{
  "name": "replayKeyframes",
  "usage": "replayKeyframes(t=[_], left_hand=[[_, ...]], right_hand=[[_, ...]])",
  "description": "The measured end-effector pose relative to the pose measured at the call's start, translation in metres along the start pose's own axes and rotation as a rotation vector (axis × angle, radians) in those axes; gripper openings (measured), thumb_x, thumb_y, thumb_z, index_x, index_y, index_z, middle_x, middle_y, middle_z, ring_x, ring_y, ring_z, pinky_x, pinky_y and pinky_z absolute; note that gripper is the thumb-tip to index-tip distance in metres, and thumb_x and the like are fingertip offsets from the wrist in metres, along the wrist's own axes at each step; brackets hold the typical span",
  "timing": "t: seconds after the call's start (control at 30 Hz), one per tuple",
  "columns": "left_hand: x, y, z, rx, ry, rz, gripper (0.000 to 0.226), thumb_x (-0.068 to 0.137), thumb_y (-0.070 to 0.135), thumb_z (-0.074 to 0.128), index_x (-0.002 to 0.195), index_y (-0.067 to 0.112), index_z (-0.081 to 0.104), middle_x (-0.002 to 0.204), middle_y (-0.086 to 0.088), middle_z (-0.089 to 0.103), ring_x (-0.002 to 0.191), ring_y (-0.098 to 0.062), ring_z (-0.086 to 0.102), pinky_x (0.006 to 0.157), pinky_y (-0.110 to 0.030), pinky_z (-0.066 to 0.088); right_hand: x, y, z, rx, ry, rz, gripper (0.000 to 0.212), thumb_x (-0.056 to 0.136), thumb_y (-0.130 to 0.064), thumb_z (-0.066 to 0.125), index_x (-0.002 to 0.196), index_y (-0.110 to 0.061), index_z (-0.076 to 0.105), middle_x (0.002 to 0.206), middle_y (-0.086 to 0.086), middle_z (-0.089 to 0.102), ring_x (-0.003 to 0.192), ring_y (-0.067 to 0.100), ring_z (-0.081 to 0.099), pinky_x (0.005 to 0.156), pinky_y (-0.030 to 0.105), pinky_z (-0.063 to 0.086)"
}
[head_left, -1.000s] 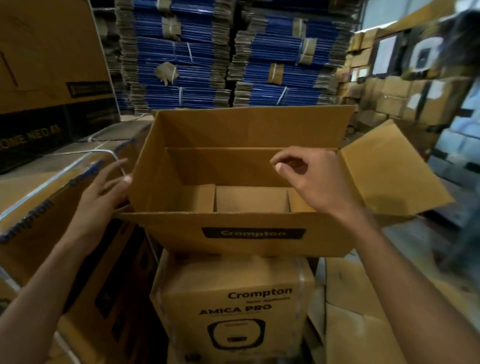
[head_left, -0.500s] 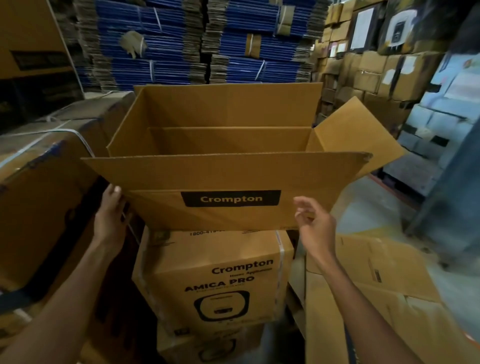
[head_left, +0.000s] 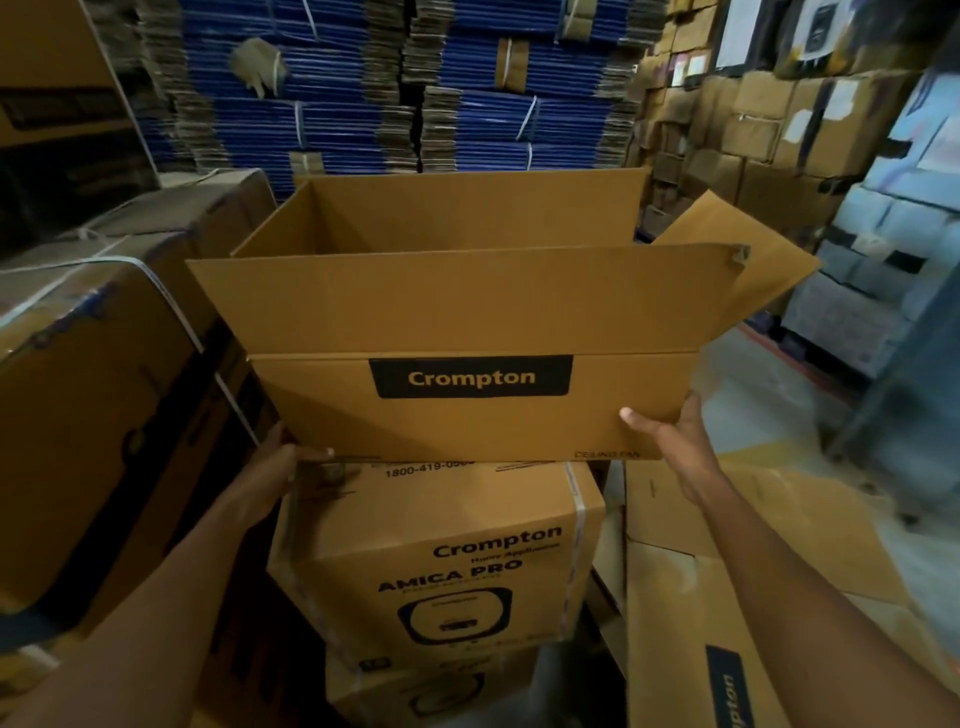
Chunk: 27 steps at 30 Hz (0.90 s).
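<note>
Warehouse stacks behind, open carton faces up, long axis left-right, left hand and right hand gripping its corners.

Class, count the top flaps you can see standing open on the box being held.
3 on the box: near flap, far flap, right flap angled outward. A left flap may be hidden.

The open carton is positioned directly above the sealed carton. The strapped carton lies to its left, flattened cartons to its right, bundled stacks behind.
</note>
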<state>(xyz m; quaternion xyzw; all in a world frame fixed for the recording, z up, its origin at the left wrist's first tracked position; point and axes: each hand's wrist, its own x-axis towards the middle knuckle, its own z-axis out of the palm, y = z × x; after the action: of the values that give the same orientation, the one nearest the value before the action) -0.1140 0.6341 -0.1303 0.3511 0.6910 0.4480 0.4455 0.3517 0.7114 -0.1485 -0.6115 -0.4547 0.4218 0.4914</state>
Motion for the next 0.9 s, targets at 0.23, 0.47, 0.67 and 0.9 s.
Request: replayKeyframes(t=[0.23,0.47,0.67,0.9], left_hand=[[0.022,-0.012,0.009,-0.135,0.129,0.066,0.098,0.072,-0.006,0.081,0.146,0.027,0.025,0.134,-0.003,0.05,0.126,-0.026,0.048,0.109,-0.05,0.044],[0.007,0.021,-0.003,-0.209,0.173,0.331,0.093,0.074,0.002,0.086,0.142,0.023,0.025,0.134,-0.001,0.049,0.126,-0.025,0.051,0.1,-0.046,0.051],[-0.029,0.076,-0.028,-0.238,0.157,0.508,0.105,0.058,0.043,0.091,0.145,0.033,0.033,0.138,0.007,0.049,0.125,-0.017,0.053,0.102,-0.044,0.05],[-0.056,0.091,-0.048,-0.146,0.204,0.493,0.093,0.074,0.053,0.081,0.154,0.04,0.035,0.14,0.003,0.047,0.119,-0.02,0.053,0.101,-0.044,0.045]], right_hand=[[0.008,0.004,-0.002,0.005,0.035,-0.082,0.086,0.078,-0.019,0.087,0.144,-0.031,0.033,0.138,-0.009,0.05,0.127,0.017,0.049,0.109,0.046,0.042],[0.017,-0.054,-0.012,0.008,0.109,-0.265,0.083,0.075,-0.029,0.088,0.141,-0.041,0.04,0.133,-0.014,0.055,0.125,0.016,0.054,0.104,0.049,0.048],[0.015,-0.114,-0.021,-0.052,0.168,-0.383,0.086,0.077,-0.048,0.082,0.15,-0.03,0.039,0.147,0.002,0.049,0.128,0.023,0.049,0.105,0.05,0.044],[0.01,-0.142,-0.027,-0.146,0.051,-0.289,0.073,0.085,-0.056,0.071,0.147,-0.025,0.046,0.14,0.004,0.052,0.118,0.024,0.049,0.098,0.047,0.04]])
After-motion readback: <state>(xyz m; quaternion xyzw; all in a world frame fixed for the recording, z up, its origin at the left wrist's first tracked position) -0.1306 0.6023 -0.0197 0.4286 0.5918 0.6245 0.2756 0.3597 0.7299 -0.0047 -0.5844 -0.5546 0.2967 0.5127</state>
